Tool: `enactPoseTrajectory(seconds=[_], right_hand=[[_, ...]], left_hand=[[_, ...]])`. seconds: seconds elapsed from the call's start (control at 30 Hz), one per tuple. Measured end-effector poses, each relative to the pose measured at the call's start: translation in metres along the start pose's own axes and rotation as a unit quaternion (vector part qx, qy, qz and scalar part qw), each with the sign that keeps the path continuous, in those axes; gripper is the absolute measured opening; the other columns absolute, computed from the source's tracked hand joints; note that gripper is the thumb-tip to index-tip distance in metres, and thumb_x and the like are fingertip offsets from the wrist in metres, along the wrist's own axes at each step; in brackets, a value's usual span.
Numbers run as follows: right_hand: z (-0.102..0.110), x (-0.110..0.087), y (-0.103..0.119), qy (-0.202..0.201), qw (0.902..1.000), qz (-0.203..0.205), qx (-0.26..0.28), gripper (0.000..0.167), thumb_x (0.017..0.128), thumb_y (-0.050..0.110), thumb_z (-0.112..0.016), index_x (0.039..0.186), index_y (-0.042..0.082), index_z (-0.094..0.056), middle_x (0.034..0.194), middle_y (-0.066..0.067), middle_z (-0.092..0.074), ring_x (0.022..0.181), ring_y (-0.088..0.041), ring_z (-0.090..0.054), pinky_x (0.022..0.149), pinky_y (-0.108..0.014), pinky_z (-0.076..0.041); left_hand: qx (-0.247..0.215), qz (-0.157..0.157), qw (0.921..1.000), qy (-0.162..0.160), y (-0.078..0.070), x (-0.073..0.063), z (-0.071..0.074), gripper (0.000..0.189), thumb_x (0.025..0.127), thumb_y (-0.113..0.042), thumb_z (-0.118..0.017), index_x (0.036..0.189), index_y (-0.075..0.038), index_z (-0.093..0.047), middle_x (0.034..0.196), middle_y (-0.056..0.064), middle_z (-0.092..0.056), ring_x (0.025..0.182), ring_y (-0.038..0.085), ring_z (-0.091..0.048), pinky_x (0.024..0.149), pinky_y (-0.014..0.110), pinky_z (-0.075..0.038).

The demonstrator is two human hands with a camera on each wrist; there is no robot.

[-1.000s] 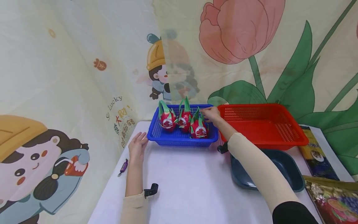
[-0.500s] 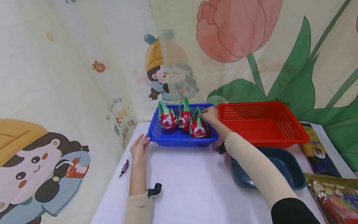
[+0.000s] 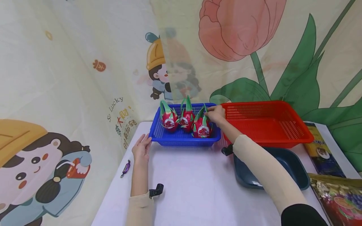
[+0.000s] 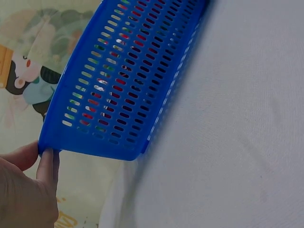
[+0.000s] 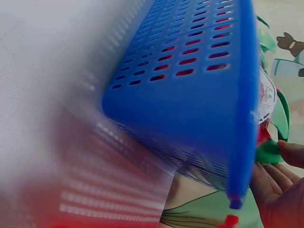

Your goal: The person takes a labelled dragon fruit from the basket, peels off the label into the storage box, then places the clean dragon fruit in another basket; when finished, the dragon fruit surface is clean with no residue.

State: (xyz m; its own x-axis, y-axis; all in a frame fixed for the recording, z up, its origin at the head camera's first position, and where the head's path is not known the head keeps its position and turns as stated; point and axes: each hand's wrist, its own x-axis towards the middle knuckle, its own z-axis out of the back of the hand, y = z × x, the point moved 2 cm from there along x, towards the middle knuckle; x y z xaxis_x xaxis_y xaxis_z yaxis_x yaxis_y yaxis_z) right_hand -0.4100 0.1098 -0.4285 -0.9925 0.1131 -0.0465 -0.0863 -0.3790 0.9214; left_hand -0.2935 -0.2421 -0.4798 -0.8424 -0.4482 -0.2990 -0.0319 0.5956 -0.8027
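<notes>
A blue perforated basket [image 3: 185, 143] on the table holds three dragon fruits with green leafy tops and round labels. My left hand [image 3: 141, 150] pinches the basket's near-left corner; the left wrist view shows thumb and fingers [image 4: 46, 167] at its rim. Over the right end, my right hand [image 3: 216, 114] pinches a green leaf of the right-hand dragon fruit [image 3: 203, 129], which is in the basket. In the right wrist view the thumb [image 5: 290, 153] lies against the leaf, and the basket wall hides much of the fruit. The left dragon fruit [image 3: 169, 123] and middle dragon fruit [image 3: 185, 121] stand untouched.
A red perforated basket [image 3: 267, 142] stands right of the blue one. In front of it is a dark teal tray [image 3: 292, 166], partly under my right forearm. Two packets, a yellow-and-blue packet [image 3: 323, 153] and a fruit-printed packet [image 3: 339, 197], lie far right; a purple-wrapped candy [image 3: 126, 168] lies left.
My left hand has moved up and right onto the basket's corner and taken hold of the rim. My right hand has closed on the right dragon fruit's leaf, and that fruit has shifted slightly.
</notes>
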Motion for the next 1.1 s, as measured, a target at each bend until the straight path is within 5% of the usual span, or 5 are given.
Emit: enactPoseTrajectory(seconds=[0.37, 0.7, 1.1], right_hand=[[0.021, -0.011, 0.022, 0.010, 0.9937, 0.005, 0.111, 0.041, 0.099, 0.010, -0.071, 0.139, 0.001, -0.066, 0.130, -0.020, -0.067, 0.108, -0.033, -0.071, 0.085, -0.045, -0.064], [0.040, -0.036, 0.043, 0.023, 0.9868, 0.041, 0.155, 0.042, 0.101, 0.011, -0.070, 0.141, 0.001, -0.063, 0.129, -0.020, -0.071, 0.108, -0.030, -0.073, 0.084, -0.042, -0.064], [0.051, -0.064, 0.051, 0.055, 0.9864, 0.031, 0.152, 0.048, 0.101, 0.016, -0.071, 0.145, 0.002, -0.060, 0.132, -0.019, -0.069, 0.115, -0.033, -0.071, 0.089, -0.043, -0.062]], left_hand=[[0.001, 0.004, 1.0000, 0.002, -0.002, 0.000, 0.000, 0.060, 0.098, 0.014, -0.060, 0.154, -0.001, -0.047, 0.150, 0.020, -0.056, 0.127, 0.023, -0.066, 0.096, 0.024, -0.057], [-0.004, 0.016, 0.9997, 0.019, -0.001, 0.001, 0.003, 0.062, 0.099, 0.014, -0.058, 0.157, -0.002, -0.043, 0.152, 0.018, -0.054, 0.131, 0.022, -0.063, 0.098, 0.023, -0.056], [-0.027, 0.008, 0.9994, 0.019, 0.002, 0.003, 0.002, 0.061, 0.098, 0.016, -0.057, 0.155, 0.002, -0.044, 0.152, 0.020, -0.054, 0.133, 0.023, -0.061, 0.096, 0.023, -0.057]])
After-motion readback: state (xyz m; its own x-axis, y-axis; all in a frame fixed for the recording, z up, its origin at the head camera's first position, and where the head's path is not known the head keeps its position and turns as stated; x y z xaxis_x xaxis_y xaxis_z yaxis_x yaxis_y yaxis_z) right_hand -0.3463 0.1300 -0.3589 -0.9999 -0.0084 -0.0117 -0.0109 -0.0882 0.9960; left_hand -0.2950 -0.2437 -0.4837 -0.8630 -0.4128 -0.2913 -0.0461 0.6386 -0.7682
